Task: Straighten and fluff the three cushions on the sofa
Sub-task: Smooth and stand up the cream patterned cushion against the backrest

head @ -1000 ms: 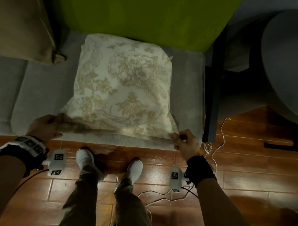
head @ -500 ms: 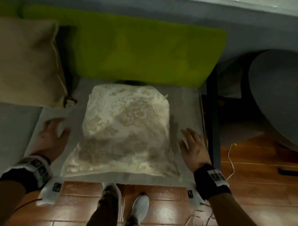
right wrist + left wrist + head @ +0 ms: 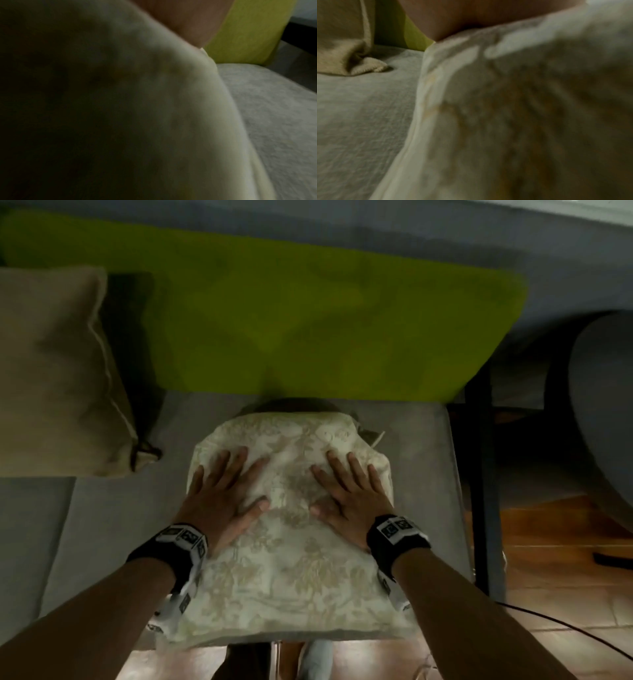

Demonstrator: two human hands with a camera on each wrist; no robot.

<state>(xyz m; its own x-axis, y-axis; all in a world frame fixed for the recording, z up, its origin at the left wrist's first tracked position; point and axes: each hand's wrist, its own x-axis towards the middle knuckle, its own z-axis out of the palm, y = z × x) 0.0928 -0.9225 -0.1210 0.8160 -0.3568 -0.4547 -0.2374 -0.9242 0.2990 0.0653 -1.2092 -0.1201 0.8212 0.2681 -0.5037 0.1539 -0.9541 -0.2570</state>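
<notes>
A cream cushion with a tan floral print [image 3: 291,570] lies flat on the grey sofa seat [image 3: 102,525]. My left hand [image 3: 226,491] and my right hand [image 3: 349,491] both press down on its far half, palms flat and fingers spread. A plain beige cushion [image 3: 58,371] leans against the sofa back at the left. A lime-green back cushion [image 3: 308,326] stands behind the floral one. In the left wrist view the floral cushion [image 3: 513,115] fills the right, with the beige cushion [image 3: 342,40] at upper left. The right wrist view is mostly floral cushion [image 3: 137,108], dim and blurred.
A black sofa frame [image 3: 479,474] bounds the seat on the right. Beyond it sits a grey rounded seat [image 3: 606,405] over a wooden floor [image 3: 565,577]. A black cable [image 3: 565,628] crosses the floor. My shoe [image 3: 315,659] shows below the seat's front edge.
A second ago both hands pinched the floral cushion's near corners. They let go, spread beside it, and now lie flat on its top. My view has moved closer to the sofa.
</notes>
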